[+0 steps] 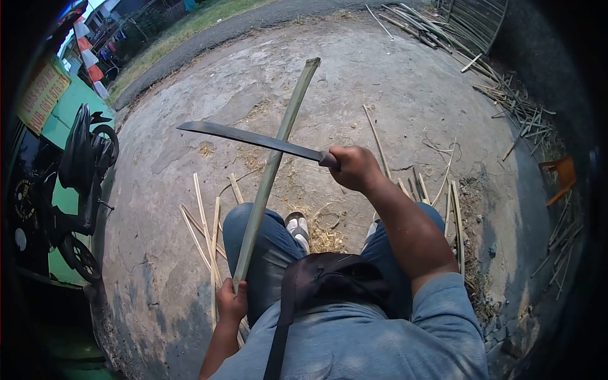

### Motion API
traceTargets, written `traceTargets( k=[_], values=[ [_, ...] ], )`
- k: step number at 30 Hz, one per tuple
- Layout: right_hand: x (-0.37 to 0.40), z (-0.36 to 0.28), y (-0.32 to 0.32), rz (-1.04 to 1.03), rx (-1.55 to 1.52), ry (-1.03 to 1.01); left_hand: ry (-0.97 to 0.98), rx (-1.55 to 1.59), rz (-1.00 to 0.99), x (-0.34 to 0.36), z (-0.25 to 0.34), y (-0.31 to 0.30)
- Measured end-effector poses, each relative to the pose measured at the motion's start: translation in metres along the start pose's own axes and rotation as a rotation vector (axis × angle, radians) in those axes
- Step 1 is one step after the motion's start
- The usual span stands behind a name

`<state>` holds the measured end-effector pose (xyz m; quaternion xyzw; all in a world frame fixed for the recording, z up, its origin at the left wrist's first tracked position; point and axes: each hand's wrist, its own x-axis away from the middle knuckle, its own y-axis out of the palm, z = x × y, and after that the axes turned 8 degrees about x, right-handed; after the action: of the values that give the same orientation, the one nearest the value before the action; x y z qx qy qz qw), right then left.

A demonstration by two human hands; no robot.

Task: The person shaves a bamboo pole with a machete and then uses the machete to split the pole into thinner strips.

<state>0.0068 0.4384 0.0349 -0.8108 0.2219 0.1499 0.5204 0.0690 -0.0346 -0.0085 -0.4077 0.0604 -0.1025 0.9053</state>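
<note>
A long green bamboo strip [269, 174] slants up and away over my left thigh. My left hand [232, 301] is closed round its near end. My right hand [355, 168] grips the dark handle of a machete [253, 137], whose long blade points left and crosses over the bamboo around its middle. Whether the blade touches the bamboo cannot be made out. A black bag [335, 278] rests on my lap, its strap running down over my grey shirt.
Split bamboo strips [201, 221] lie beside my left leg, others [455, 221] beside my right. Shavings [323, 237] cover the concrete between my feet. Bamboo piles [437, 31] lie at the back right. A motorcycle [82, 183] stands left, an orange chair [560, 174] right.
</note>
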Motion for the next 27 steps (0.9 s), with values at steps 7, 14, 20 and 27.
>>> traceTargets(
  k=[7,14,20,27],
  values=[
    [0.014,-0.023,-0.011,-0.101,0.178,-0.291,0.01,0.017,0.011,-0.001,0.0,0.004],
    [-0.005,0.008,-0.013,-0.003,0.025,-0.044,-0.001,0.032,-0.035,-0.006,-0.009,0.0],
    [0.004,-0.001,-0.016,0.038,0.008,-0.09,0.014,0.077,-0.044,-0.007,-0.008,-0.001],
    [0.006,-0.012,-0.013,-0.049,0.176,-0.249,-0.018,0.081,-0.053,-0.008,-0.003,-0.002]
  ],
)
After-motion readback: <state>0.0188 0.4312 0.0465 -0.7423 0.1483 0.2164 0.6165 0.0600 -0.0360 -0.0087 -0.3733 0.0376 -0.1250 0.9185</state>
